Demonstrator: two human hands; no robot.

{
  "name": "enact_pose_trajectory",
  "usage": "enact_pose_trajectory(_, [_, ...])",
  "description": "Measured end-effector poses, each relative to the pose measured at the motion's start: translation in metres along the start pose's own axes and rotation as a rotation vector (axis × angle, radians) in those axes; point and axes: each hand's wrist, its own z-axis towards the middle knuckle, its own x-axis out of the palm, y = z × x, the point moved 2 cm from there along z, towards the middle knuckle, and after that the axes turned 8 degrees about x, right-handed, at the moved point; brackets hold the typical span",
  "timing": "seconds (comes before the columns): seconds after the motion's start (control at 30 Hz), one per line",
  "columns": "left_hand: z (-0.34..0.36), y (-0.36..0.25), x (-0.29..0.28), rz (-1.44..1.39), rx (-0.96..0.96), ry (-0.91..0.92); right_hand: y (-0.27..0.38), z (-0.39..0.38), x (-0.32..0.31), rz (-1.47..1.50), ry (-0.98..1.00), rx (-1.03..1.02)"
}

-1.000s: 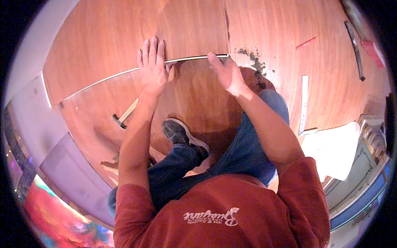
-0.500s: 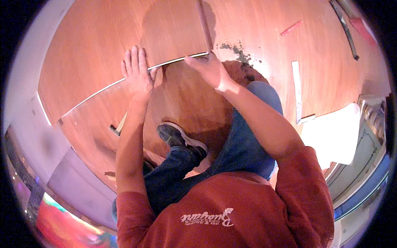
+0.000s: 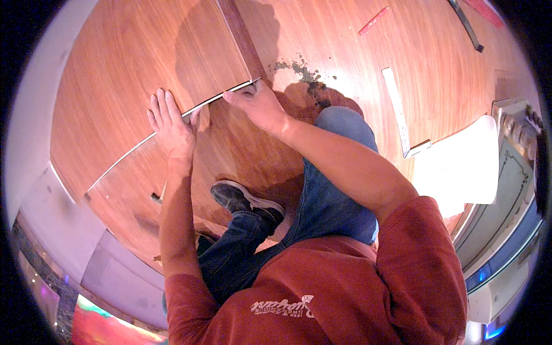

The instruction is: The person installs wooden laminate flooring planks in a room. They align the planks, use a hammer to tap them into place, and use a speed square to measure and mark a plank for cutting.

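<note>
Wood-grain board [image 3: 132, 75] lies before me on a floor [image 3: 241, 149] of similar tone, its pale edge [image 3: 210, 101] slanting up to the right past both my hands. My left hand [image 3: 173, 129] rests open across that edge, fingers spread flat on the board. My right hand [image 3: 261, 106] is at the near right corner, thumb along the edge; its other fingers are largely hidden, so I cannot tell whether they close on it. Dark crumbs [image 3: 307, 75] lie just beyond my right knee [image 3: 345, 123]. Farther right are a square [image 3: 395, 106], a white sheet [image 3: 460, 167] and a red strip [image 3: 374, 20]. Beside my left forearm [image 3: 177, 224], a hammer [image 3: 156, 198] is partly hidden.
</note>
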Motion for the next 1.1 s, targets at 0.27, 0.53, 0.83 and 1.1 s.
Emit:
enact_pose_trajectory(0.27, [-0.001, 0.001, 0.005, 0.028, -0.025, 0.002, 0.015, -0.006, 0.002, 0.033, -0.012, -0.040])
enact_pose_trajectory(0.53, [0.003, -0.003, 0.001, -0.012, -0.076, 0.006, 0.013, -0.004, 0.002, 0.001, -0.010, -0.072])
enact_pose_trajectory(0.83, [0.003, -0.004, -0.001, -0.012, -0.097, 0.023, 0.027, -0.010, 0.000, -0.053, 0.110, -0.012])
enact_pose_trajectory(1.1, [0.000, -0.005, 0.001, -0.009, -0.064, -0.012, 0.034, -0.013, -0.004, -0.115, 0.105, -0.001])
